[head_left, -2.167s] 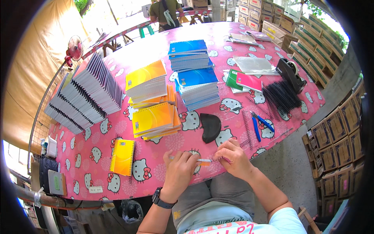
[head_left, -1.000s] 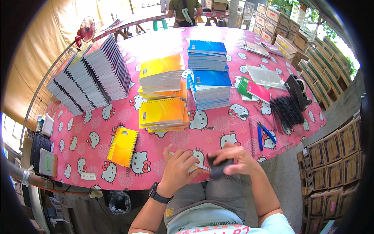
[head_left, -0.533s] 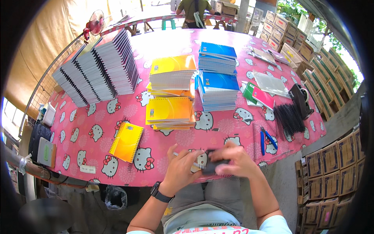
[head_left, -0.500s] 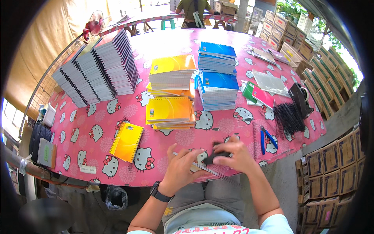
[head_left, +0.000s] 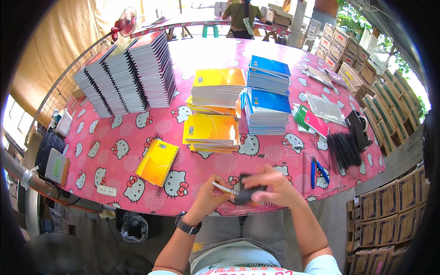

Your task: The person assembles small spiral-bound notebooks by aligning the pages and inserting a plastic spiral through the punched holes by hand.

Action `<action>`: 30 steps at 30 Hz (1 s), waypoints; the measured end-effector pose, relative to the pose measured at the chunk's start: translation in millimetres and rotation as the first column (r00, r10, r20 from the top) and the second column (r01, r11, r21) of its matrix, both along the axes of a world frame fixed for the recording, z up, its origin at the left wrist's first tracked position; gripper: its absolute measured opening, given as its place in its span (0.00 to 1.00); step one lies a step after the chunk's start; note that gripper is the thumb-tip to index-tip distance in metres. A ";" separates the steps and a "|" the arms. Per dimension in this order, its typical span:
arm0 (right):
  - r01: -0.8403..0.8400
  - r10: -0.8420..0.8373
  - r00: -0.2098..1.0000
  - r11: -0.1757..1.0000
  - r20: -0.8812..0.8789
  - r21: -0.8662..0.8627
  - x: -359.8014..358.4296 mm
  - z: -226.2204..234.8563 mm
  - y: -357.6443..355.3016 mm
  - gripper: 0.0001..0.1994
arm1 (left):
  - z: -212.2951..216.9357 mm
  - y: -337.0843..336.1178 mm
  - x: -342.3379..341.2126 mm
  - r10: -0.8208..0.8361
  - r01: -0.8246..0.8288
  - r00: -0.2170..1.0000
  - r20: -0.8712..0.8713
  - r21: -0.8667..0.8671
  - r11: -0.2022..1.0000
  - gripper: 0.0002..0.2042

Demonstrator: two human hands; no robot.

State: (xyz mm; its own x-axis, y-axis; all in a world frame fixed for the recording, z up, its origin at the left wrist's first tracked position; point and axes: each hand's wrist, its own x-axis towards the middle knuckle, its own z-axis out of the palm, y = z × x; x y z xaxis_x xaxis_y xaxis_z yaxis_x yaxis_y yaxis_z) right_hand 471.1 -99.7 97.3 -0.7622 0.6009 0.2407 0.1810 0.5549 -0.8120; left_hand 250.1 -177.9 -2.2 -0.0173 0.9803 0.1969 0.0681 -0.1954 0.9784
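My left hand [head_left: 208, 196] pinches a thin notebook [head_left: 223, 187], seen edge-on at the near edge of the table. A wire-like spiral coil [head_left: 271, 206] runs from the notebook to the right, below my right hand. My right hand [head_left: 276, 184], smeared by motion, is closed on a dark block-like thing [head_left: 245, 195], whose kind I cannot make out. That dark thing is against the notebook's right end. Left of my hands lies a yellow spiral notebook [head_left: 157, 161], with a loose coil partly under it. Blue-handled pliers [head_left: 320, 172] lie to the right.
Yellow notebook stacks [head_left: 210, 129] and blue notebook stacks [head_left: 268, 110] stand mid-table. Tall stacks of bound notebooks [head_left: 153, 75] rise at the left. Black coils [head_left: 343, 151], a tape dispenser [head_left: 358, 130] and green and pink covers [head_left: 316, 123] lie right. Cartons [head_left: 387, 197] flank the table; a person [head_left: 240, 20] sits beyond.
The view has shifted, so the table's things sit farther right. My left fingers have closed more tightly around the notebook. My right hand has moved the dark thing against the notebook's end.
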 end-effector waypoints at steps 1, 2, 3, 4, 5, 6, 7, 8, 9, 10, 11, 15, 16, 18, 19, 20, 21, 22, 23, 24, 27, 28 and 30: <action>0.179 -0.179 0.983 0.984 0.049 -0.012 0.1 -11.1 6.5 0.18 | 0.4 -1.7 1.8 -0.002 0.006 0.998 0.061 -0.075 0.997 0.18; 0.176 -0.175 0.984 0.984 0.020 -0.010 2.5 -9.8 5.0 0.21 | 0.1 -5.4 4.2 0.000 0.018 0.993 0.121 -0.149 0.989 0.18; 0.154 -0.154 0.988 0.988 -0.010 0.002 1.7 -6.8 6.6 0.23 | 1.6 -6.0 4.1 0.024 0.015 0.983 0.180 -0.211 0.977 0.17; 0.132 -0.131 0.991 0.991 -0.040 0.015 0.2 -2.8 7.9 0.26 | 4.8 -3.8 2.8 0.000 0.022 0.989 0.150 -0.142 0.990 0.16; -0.086 0.066 0.987 0.987 -0.144 -0.135 -3.0 3.3 0.8 0.26 | 5.9 -4.8 1.5 -0.028 0.039 0.993 0.117 -0.091 0.995 0.16; -0.168 0.148 0.982 0.970 -0.120 -0.178 -6.9 5.4 -6.0 0.27 | 6.4 -5.8 0.3 -0.055 0.058 0.995 0.082 -0.041 0.997 0.16; -0.099 0.087 0.994 0.973 -0.064 -0.211 -11.3 3.3 -7.2 0.28 | 6.1 -7.1 -0.4 -0.044 0.048 0.996 0.081 -0.045 0.998 0.16; -0.020 0.019 1.000 0.971 -0.007 -0.237 -12.4 1.1 -8.6 0.29 | 6.4 -7.5 0.3 -0.042 0.046 0.996 0.080 -0.046 0.998 0.16; 0.065 -0.059 0.998 0.980 0.037 -0.189 -8.5 -5.4 -4.9 0.26 | 7.6 -4.9 2.9 -0.049 0.053 0.995 0.083 -0.042 0.998 0.16; 0.149 -0.139 0.987 0.979 0.078 -0.137 -3.2 -17.2 1.4 0.23 | 10.1 -5.1 5.9 -0.061 0.066 0.996 0.065 -0.072 0.995 0.16; 0.208 -0.199 0.974 0.975 0.111 -0.079 -4.6 -20.4 6.7 0.20 | 14.0 -8.2 5.9 -0.053 0.057 0.998 0.044 -0.097 0.994 0.15; -0.109 0.047 0.973 0.957 -0.226 -0.270 -7.1 -14.0 3.5 0.20 | 9.4 -2.2 2.1 -0.070 0.073 0.997 0.033 -0.090 0.993 0.15; 0.028 -0.041 0.996 0.987 -0.078 -0.160 -7.6 -15.7 7.5 0.20 | 6.6 -1.8 2.0 -0.074 0.077 0.997 0.035 -0.086 0.993 0.15; 0.250 -0.268 0.946 0.961 0.182 0.117 -5.6 -22.5 14.6 0.19 | 2.5 -3.2 3.0 -0.087 0.089 0.996 0.037 -0.073 0.993 0.15; 0.264 -0.258 0.954 0.964 0.151 -0.016 -3.4 -21.1 16.1 0.20 | 4.0 -0.6 2.3 -0.085 0.088 0.995 0.050 -0.069 0.994 0.15; 0.275 -0.312 0.937 0.936 0.158 0.218 -2.2 -19.4 15.6 0.20 | 3.8 -3.3 3.7 -0.081 0.086 0.994 0.070 -0.079 0.993 0.14; 0.270 -0.367 0.918 0.857 0.151 0.439 -1.0 -15.6 14.1 0.21 | 4.8 -4.7 4.8 -0.077 0.085 0.993 0.089 -0.088 0.992 0.14; 0.247 -0.418 0.899 0.731 0.130 0.636 -0.2 -10.7 11.5 0.21 | 7.4 -6.3 5.1 -0.060 0.062 0.998 0.026 -0.092 0.994 0.14; 0.222 -0.360 0.927 0.748 0.102 0.625 0.0 0.4 6.0 0.21 | 16.7 -6.6 6.3 -0.047 0.043 0.998 -0.039 -0.090 0.995 0.14; 0.192 -0.297 0.952 0.768 0.074 0.611 -2.3 12.2 -2.7 0.21 | 23.6 -7.4 7.4 -0.029 0.020 0.994 -0.104 -0.092 0.996 0.14; 0.195 -0.207 0.978 0.894 -0.015 0.403 -15.4 15.8 -31.2 0.19 | 40.5 -5.8 20.7 0.012 -0.012 0.997 -0.075 -0.008 1.000 0.14; 0.205 -0.199 0.979 0.932 -0.051 0.297 -20.2 13.9 -42.1 0.17 | 46.7 -5.4 24.4 0.016 -0.010 0.990 -0.141 0.040 0.999 0.14; 0.253 -0.239 0.967 0.893 -0.083 0.373 -24.4 16.6 -52.5 0.16 | 57.3 -6.2 27.5 0.062 -0.023 0.960 -0.274 0.141 0.990 0.15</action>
State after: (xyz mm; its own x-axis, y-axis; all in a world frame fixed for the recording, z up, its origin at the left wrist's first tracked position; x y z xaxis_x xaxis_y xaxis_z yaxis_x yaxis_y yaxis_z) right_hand 446.6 -152.2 113.9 -0.5889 0.6268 0.5102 0.3277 0.7622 -0.5582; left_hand 277.6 -184.1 55.1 0.0155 0.9436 0.3307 0.3434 -0.3157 0.8845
